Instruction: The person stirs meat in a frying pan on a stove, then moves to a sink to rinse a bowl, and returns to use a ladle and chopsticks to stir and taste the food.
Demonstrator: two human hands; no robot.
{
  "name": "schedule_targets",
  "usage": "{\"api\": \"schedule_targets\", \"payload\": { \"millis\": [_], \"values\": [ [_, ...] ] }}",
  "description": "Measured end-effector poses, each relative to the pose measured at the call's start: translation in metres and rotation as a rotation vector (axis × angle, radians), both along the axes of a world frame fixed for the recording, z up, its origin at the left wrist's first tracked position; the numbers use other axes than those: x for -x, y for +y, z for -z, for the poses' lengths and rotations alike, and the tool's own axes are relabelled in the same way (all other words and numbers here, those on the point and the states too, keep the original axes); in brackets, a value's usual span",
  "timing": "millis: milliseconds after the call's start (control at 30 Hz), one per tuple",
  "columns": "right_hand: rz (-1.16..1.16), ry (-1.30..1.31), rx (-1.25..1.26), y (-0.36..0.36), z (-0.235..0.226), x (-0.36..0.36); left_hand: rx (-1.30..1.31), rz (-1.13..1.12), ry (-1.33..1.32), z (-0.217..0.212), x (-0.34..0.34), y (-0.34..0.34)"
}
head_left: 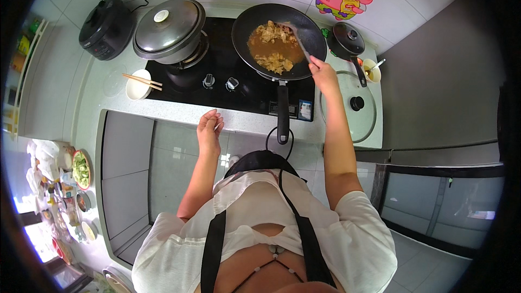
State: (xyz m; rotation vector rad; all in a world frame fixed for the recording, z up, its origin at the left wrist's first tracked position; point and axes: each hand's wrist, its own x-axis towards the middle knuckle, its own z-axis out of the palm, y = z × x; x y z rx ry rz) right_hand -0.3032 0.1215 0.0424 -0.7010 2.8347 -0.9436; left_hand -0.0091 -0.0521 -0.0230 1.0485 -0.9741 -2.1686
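My right hand [324, 76] is closed round the handle of a spatula [300, 42], whose head reaches into a black frying pan [310, 28] on the right burner. Inside the pan lie chunks of meat [275, 62] in brown sauce [260, 46], gathered in an upper and a lower heap. The pan's long black handle [283, 114] points toward me over the counter edge, and neither hand touches it. My left hand [209, 126] hovers by the counter's front edge, below the stove knobs. Its fingers are loosely bent, somewhat apart, with nothing visible in them.
A lidded steel pot [165, 27] occupies the left burner, beside a black electric cooker [107, 28]. Chopsticks [142, 80] rest across a white bowl [138, 91]. Right of the stove are a glass lid [347, 116], a small lidded black pan [347, 39] and a bowl with a spoon [372, 71].
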Motion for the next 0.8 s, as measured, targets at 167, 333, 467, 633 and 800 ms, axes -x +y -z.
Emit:
{"api": "schedule_targets", "payload": {
  "millis": [167,333,467,633,800],
  "values": [
    [-0.101,-0.014,-0.151,-0.003,-0.013,-0.028,-0.004,-0.006,0.013,-0.002,0.002,-0.002],
    [-0.142,0.04,-0.288,0.041,-0.061,-0.041,0.005,0.003,0.03,0.001,0.004,-0.005],
    [-0.123,0.065,-0.371,0.064,-0.105,-0.049,0.003,0.011,0.018,0.0,0.003,-0.007],
    [-0.099,0.025,-0.435,0.08,-0.152,-0.066,0.006,0.017,0.018,0.002,0.003,-0.01],
    [-0.071,0.039,-0.561,0.084,-0.158,-0.072,-0.003,0.011,0.008,0.001,0.001,-0.012]
  ]
}}
